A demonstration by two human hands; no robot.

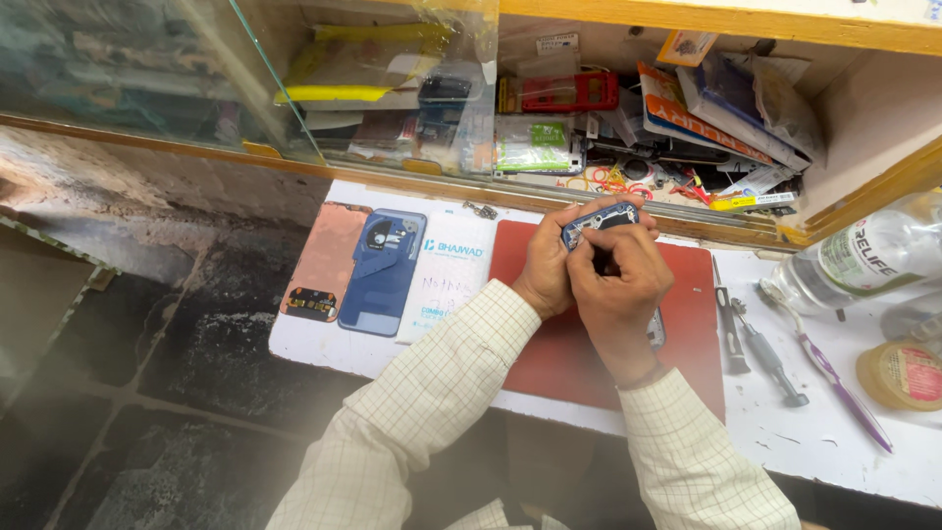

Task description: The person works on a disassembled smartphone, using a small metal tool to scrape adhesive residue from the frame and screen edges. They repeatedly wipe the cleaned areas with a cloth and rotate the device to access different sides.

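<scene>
Both hands (589,270) grip a blue, cut-out phone frame (600,220) over the red mat (687,324)

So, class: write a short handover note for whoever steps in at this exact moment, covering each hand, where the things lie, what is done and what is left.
Left hand: grips the small blue phone part, raised over the red mat.
Right hand: fingers pinched against the part's lower edge; whether they hold a tool is hidden.
Where things are: blue phone back lies flat to the left, beside a copper-coloured panel and a white card. Screwdrivers and a purple toothbrush lie to the right on the white bench.
Done: the phone is opened up.
Left: the part is in hand, not yet set down or refitted.
</scene>
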